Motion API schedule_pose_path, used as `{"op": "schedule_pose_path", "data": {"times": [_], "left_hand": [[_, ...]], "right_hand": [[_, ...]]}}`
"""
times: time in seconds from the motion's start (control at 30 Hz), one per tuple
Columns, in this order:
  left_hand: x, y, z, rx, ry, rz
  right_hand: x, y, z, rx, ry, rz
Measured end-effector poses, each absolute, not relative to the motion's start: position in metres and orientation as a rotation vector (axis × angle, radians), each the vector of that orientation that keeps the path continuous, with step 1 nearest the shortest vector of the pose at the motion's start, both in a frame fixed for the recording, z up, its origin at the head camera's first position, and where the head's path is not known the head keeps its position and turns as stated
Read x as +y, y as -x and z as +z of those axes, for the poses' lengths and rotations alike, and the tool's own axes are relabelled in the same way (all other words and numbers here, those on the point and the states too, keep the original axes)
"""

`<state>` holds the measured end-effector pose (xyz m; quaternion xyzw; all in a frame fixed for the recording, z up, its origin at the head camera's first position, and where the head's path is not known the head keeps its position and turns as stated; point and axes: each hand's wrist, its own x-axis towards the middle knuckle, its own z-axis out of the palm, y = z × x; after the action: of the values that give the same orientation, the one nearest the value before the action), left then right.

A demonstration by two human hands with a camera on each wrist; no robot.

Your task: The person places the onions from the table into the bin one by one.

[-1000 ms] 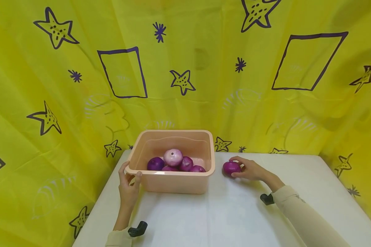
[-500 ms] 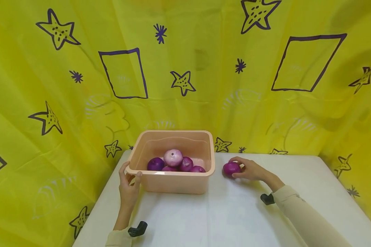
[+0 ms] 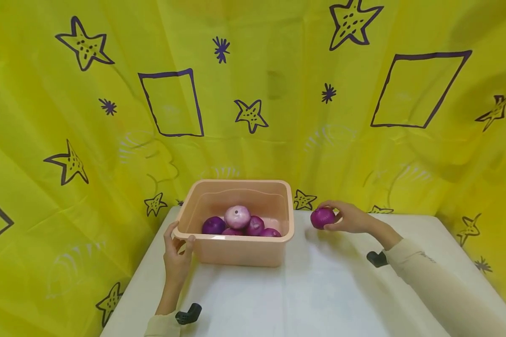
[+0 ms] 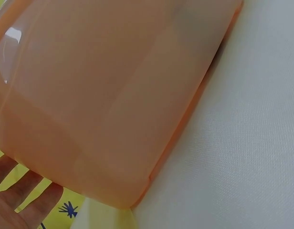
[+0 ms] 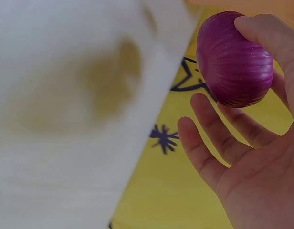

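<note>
A red onion [image 3: 322,218] is held above the table by my right hand [image 3: 349,218], pinched between thumb and fingers. The right wrist view shows the same purple onion [image 5: 235,62] under the thumb, with the lower fingers spread away from it. To the left stands a peach plastic bin [image 3: 240,250]. My left hand [image 3: 178,255] grips its near left corner at the rim; in the left wrist view the fingers [image 4: 44,198] show beside the bin wall. Inside the bin lie several onions, among them a pale one [image 3: 237,217] on top and a dark purple one [image 3: 213,225].
A white-covered table [image 3: 320,290] carries the bin near its back edge. Behind and along the sides hangs a yellow curtain [image 3: 295,154] printed with stars and squares. Black wrist devices [image 3: 189,313] sit on both sleeves.
My right hand has lifted the onion off the table and shifted it slightly right and away. The left hand stays on the bin's corner. The head view has tilted a little.
</note>
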<state>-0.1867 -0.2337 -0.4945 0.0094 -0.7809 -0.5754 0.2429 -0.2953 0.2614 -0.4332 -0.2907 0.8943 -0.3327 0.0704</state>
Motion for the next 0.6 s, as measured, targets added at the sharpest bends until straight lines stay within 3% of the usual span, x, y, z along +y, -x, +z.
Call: {"op": "schedule_pose_path", "data": {"times": [0.6], "left_hand": [[-0.234,0.187,-0.496,-2.148,-0.032,-1.546]], "right_hand": [[0.26,0.305,-0.346,2.878,0.96,-0.984]]}}
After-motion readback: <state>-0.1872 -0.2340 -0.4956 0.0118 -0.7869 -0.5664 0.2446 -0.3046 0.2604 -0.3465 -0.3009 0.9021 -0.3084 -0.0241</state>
